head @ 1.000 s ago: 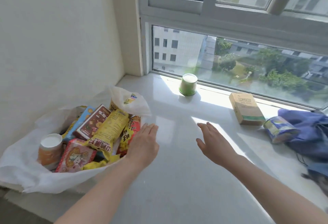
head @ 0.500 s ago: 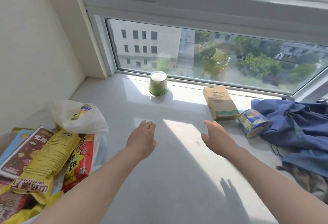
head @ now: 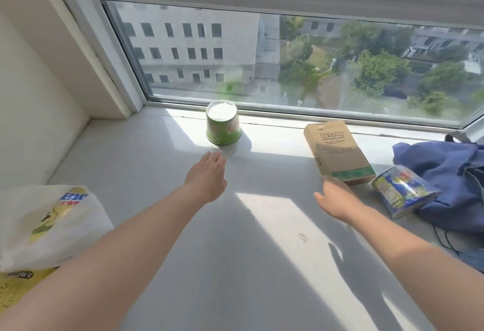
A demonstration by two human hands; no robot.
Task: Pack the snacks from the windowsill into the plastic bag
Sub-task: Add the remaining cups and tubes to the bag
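Both hands are out over the sill [head: 235, 265], neither holding anything. L hand [head: 207, 176] has fingers straight and together, tips just short of the green cup [head: 223, 126] at its 12 o'clock. R hand [head: 337, 199] is loose and spread, fingertips at the near end of the box [head: 337, 152]; can't tell if they touch it. Three snacks are out on the sill: the cup by the window frame, the box at 1 o'clock of the R hand, and the blue tub [head: 403, 194] at its 3 o'clock. The bag [head: 52, 226] sits at 8 o'clock of the L hand, w/ packets inside.

Risks, as I see it:
- **Cup:** it stands wide end down, so it prob. won't tip. A flat-fingered poke would shove it back against the frame rather than get a grip.
- **Tub:** it lies on its side against the blue cloth [head: 450, 171]. It's round, so brushing it while lifting the box could set it rolling.
- **Cable:** a thin cable [head: 445, 241] trails from under the cloth at 4 o'clock of the R hand. It could snag if the cloth gets dragged.

Room: there's a wide open stretch of sill betw. the hands and the bag, so the carry path toward 8 o'clock looks free. The wall closes the left side and the glass closes the back. The sill's near edge isn't in view and the bag is partly cut off, so I can't judge how near the bag sits to the drop.
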